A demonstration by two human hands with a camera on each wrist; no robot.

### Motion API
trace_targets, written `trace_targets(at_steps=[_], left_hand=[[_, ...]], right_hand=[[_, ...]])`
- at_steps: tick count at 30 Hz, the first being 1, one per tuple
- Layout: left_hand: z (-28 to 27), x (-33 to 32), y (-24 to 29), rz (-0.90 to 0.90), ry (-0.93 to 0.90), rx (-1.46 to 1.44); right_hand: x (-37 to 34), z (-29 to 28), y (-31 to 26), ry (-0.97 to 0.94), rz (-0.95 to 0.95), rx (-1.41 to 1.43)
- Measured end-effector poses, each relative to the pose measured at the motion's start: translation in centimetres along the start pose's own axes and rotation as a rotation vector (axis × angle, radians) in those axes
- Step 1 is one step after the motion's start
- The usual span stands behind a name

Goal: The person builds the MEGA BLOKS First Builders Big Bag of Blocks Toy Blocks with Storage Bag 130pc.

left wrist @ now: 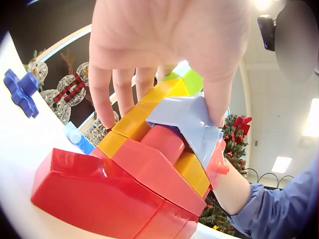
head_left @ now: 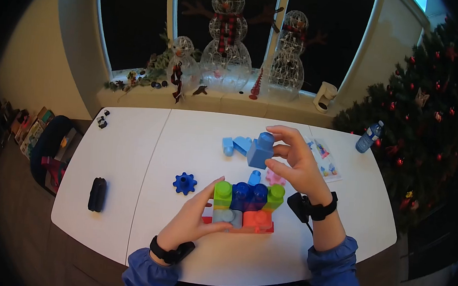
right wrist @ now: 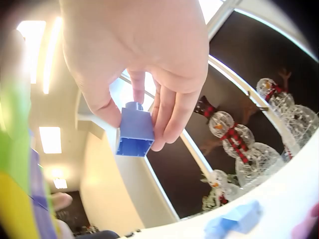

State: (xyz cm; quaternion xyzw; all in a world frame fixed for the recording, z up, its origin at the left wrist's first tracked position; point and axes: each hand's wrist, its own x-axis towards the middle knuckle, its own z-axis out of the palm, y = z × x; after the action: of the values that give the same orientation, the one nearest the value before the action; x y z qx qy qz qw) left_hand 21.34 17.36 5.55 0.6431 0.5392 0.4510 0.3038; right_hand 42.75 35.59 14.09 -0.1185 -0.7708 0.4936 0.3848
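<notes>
The left hand (head_left: 196, 221) grips the left side of a built stack of large toy bricks, its thumb on a grey-blue brick (head_left: 227, 217). Two dark blue bricks (head_left: 249, 196) stand between two lime green ones on top; an orange-red brick (head_left: 257, 220) is beside the grey-blue one. In the left wrist view, yellow bricks (left wrist: 133, 121) and a long red base (left wrist: 94, 194) show. Above and behind the stack, the right hand (head_left: 296, 159) pinches a light blue brick (head_left: 260, 152) between thumb and fingers; the right wrist view shows that brick's (right wrist: 135, 127) hollow underside facing the camera.
Light blue bricks (head_left: 242, 144) lie behind the stack, with a small one (head_left: 255, 177) and a pink gear piece (head_left: 274, 178) nearer. A dark blue gear piece (head_left: 184, 183) and a black case (head_left: 97, 194) lie left. A printed sheet (head_left: 327, 161) and a bottle (head_left: 369, 137) are right.
</notes>
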Motion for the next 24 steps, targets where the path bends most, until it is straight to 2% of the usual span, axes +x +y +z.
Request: trace_targets(at_steps=[1, 4, 5, 11, 14, 17, 20, 21, 24], left_hand=[[0.0, 0.0, 0.0, 0.006, -0.002, 0.008], [0.0, 0.0, 0.0, 0.009, -0.002, -0.004], [0.0, 0.0, 0.2, 0.001, -0.01, -0.008], [-0.1, 0.1, 0.6, -0.006, -0.024, -0.024], [-0.2, 0.0, 0.6, -0.01, -0.025, -0.017], [-0.2, 0.0, 0.7, -0.017, -0.022, -0.01], [-0.1, 0.0, 0.5, -0.028, -0.023, -0.009], [-0.1, -0.1, 0.3, -0.029, -0.025, -0.009], [-0.2, -0.1, 0.2, -0.03, -0.025, -0.001]], right_hand=[[-0.7, 0.4, -1.0, -0.038, -0.062, 0.03], [-2.0, 1.3, -2.8, -0.22, -0.18, -0.286], [-2.2, 1.8, -2.7, -0.219, -0.256, -0.33], [-3.1, 2.7, -2.0, -0.19, -0.289, -0.408], [-2.9, 2.4, -2.3, -0.233, -0.251, -0.4], [-1.8, -0.2, -0.5, -0.357, -0.173, -0.146], [-0.8, -0.6, 3.8, -0.135, 0.105, -0.052], [-0.5, -0.9, 5.8, -0.185, 0.072, -0.286], [-1.0, -0.3, 12.1, -0.351, -0.041, -0.71]])
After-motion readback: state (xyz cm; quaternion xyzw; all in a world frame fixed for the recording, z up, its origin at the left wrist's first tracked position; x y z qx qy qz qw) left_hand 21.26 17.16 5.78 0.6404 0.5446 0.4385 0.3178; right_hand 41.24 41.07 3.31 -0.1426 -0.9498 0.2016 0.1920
